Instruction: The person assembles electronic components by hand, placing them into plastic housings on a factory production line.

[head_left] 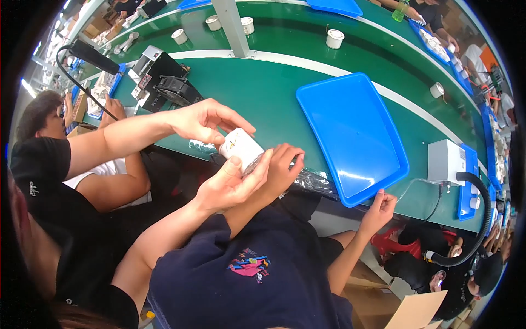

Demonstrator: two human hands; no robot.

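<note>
My left hand (285, 165), its fingers curled inward, is just below a co-worker's hands. Whether anything is inside its curl is hidden. The co-worker reaches in from the left with both hands, a left hand (211, 122) and a right hand (233, 183), around a small white round part (240, 145). My right hand (378, 211) is closed in a pinch at the near right corner of a blue plastic tray (359, 134). What its fingertips hold, if anything, I cannot make out. A thin pale cord (412, 185) runs beside them.
A black device with a fan (175, 90) stands at the left on the green bench (241, 77). Right of the tray is a white box (445, 162) with a black hose (485, 214). White round parts (335, 39) lie along the far strip. A cardboard box (372, 290) is below right.
</note>
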